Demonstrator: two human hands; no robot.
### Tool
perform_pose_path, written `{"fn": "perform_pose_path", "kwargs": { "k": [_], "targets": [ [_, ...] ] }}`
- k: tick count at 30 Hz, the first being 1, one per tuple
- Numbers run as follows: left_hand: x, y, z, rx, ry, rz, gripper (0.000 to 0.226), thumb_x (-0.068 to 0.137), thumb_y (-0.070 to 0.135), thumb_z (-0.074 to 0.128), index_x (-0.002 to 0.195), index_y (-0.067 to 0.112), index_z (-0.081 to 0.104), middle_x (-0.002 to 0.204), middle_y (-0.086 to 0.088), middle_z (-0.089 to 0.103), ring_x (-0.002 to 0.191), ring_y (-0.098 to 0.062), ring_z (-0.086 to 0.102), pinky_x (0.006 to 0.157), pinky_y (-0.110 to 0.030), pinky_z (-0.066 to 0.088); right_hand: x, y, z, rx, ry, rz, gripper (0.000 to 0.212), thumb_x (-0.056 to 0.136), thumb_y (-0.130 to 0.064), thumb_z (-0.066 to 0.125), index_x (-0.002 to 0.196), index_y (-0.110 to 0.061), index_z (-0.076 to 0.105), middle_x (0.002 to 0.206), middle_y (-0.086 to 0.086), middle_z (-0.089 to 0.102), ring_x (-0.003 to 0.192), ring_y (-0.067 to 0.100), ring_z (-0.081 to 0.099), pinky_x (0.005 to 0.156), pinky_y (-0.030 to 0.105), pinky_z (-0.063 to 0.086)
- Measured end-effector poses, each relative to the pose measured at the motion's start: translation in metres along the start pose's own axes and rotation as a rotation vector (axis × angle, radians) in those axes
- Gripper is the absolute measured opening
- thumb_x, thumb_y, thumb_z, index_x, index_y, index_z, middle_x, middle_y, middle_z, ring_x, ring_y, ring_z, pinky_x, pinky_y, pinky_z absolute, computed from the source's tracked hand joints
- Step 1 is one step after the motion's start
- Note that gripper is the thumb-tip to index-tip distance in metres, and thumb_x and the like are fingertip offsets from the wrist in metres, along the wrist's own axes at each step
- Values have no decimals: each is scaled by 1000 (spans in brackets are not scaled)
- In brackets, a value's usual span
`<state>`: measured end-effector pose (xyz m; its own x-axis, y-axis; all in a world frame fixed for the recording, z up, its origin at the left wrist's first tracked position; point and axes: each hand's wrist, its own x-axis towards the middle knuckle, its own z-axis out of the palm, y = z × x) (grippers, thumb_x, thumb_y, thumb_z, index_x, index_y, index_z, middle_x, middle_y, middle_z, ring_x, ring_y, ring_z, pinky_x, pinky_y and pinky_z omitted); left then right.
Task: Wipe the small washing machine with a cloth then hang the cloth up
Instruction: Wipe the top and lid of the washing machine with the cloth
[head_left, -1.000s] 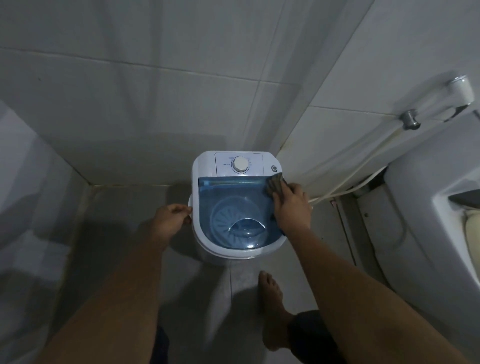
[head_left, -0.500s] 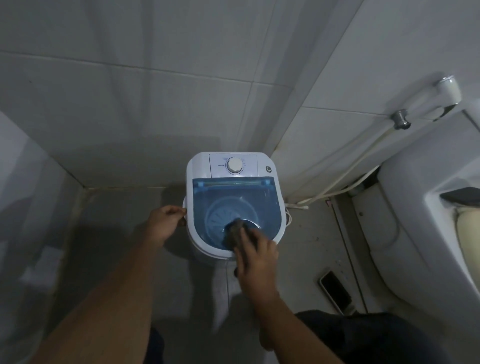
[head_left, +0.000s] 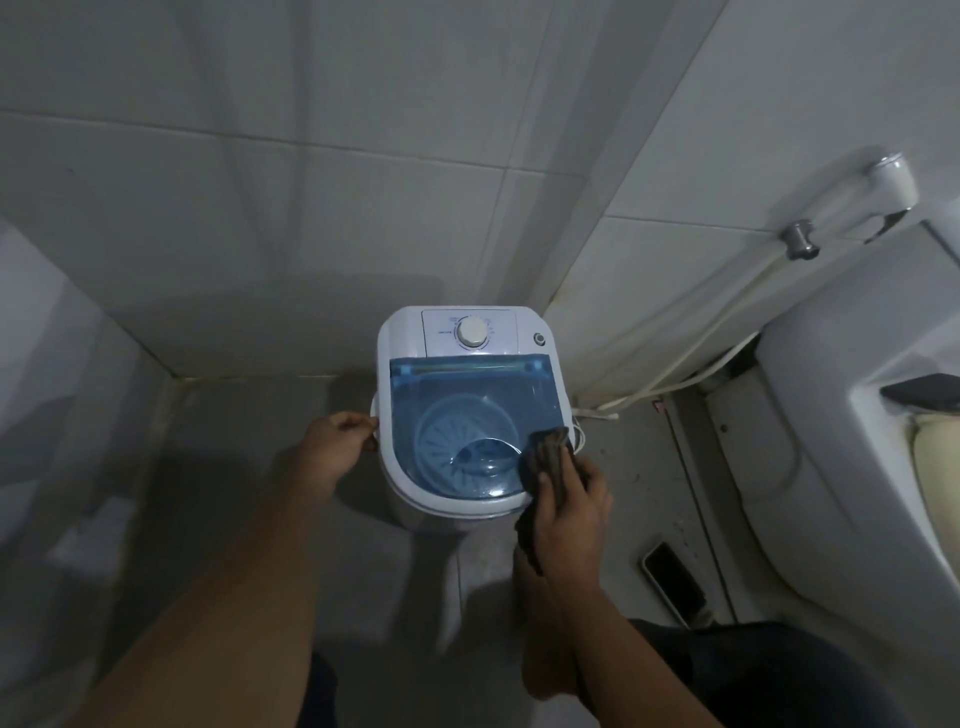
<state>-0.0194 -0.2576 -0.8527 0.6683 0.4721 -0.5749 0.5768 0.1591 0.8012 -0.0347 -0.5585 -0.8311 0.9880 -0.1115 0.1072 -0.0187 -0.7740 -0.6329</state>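
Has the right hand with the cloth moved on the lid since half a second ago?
Yes. The right hand slid the cloth from the lid's front middle toward the right edge of the washing machine.

The right hand (head_left: 563, 512) hides part of the cloth (head_left: 548, 457); dial (head_left: 471, 331) markings unreadable.

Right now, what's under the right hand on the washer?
A dark grey cloth lies under the right hand, pressed on the translucent blue lid near its right edge. The lid beneath them is hidden.
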Motion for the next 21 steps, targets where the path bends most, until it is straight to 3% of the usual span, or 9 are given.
{"fn": "perform_pose_path", "kwargs": {
  "k": [5, 7, 11, 15, 18, 21],
  "targets": [
    [-5, 5, 2, 1, 3, 18, 5, 87, 0, 65, 90, 2, 69, 74, -13, 66, 41, -1, 62, 49, -11, 52, -41, -5, 14, -87, -71, -152, 53, 92, -23, 68, 144, -24, 56, 138, 9, 52, 114, 27, 51, 93, 44, 51],
    [-5, 5, 1, -15, -1, 11, 6, 87, -2, 64, 88, 2, 69, 71, -11, 65, 39, 0, 61, 51, -14, 53, -54, -18, 24, -147, -136, -254, 50, 94, -30, 62, 143, -26, 57, 138, 11, 53, 109, 30, 53, 89, 44, 52],
    [-5, 5, 0, 2, -3, 6, 11, 86, 2, 67, 78, 9, 69, 69, -10, 67, 49, -10, 64, 73, -27, 54, -67, -57, 44, -261, -218, -435, 51, 92, -35, 53, 142, -25, 56, 135, 10, 56, 103, 31, 56, 83, 42, 53],
    [-4, 4, -3, -15, -24, 6, 1, 85, 6, 71, 84, 5, 71, 78, -17, 70, 56, -14, 66, 66, -23, 54, -71, -90, 58, -196, -372, -614, 48, 95, -37, 55, 142, -28, 52, 134, 3, 53, 107, 29, 55, 85, 43, 51],
    [-4, 5, -5, -8, -42, -29, 3, 84, 11, 72, 83, 9, 72, 76, -15, 70, 55, -15, 65, 63, -24, 50, -49, -97, 43, 70, -350, -478, 42, 98, -34, 56, 138, -23, 59, 132, 5, 55, 114, 26, 54, 98, 37, 47],
    [-7, 8, -5, -8, -44, -54, 5, 86, 8, 69, 89, 4, 71, 78, -18, 69, 52, -13, 65, 42, -13, 45, -3, -71, 16, 148, -147, -233, 41, 96, -31, 59, 135, -21, 63, 131, 6, 54, 118, 18, 49, 105, 32, 41]
  ]
}}
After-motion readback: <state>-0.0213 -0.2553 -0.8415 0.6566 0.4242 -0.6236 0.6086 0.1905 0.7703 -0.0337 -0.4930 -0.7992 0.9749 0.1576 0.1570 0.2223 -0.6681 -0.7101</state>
